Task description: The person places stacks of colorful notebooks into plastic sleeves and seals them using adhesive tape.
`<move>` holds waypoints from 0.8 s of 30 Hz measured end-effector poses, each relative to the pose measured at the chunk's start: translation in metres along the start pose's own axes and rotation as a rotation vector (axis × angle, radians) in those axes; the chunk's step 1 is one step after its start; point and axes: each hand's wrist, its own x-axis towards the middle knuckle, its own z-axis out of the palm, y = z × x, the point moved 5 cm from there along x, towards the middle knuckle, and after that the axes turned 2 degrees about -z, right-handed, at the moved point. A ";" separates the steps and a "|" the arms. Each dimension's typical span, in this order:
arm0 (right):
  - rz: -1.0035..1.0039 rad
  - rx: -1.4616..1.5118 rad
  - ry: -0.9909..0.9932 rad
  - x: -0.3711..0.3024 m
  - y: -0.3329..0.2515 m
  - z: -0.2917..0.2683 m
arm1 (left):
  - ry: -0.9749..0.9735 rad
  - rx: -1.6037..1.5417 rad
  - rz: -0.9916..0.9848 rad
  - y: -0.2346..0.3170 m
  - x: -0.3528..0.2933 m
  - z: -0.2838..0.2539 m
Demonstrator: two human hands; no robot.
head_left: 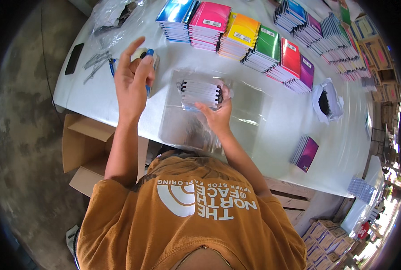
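Observation:
A small stack of spiral notebooks (196, 93) stands on edge in clear plastic, with black binding showing at both ends. My right hand (217, 118) grips its right end, thumb on the near side. A larger sheet of clear plastic (175, 123) lies under the stack. Raised to the left is my left hand (132, 92), open, its index finger and thumb apart and the other fingers partly curled. Just beyond that hand, a blue-ended tool (150, 52) and a pale roll are partly hidden by the fingers.
Piles of coloured notebooks (243, 32) line the table's far side. A purple notebook (306, 153) and an opened white bag (326, 101) lie right. Loose wire spirals (95, 63), a black phone (74, 58) and crumpled plastic (115, 27) are left. An open cardboard box (86, 139) stands below.

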 end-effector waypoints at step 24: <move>-0.437 -0.984 -0.090 -0.035 -0.053 0.033 | -0.408 0.500 0.208 -0.054 -0.051 0.062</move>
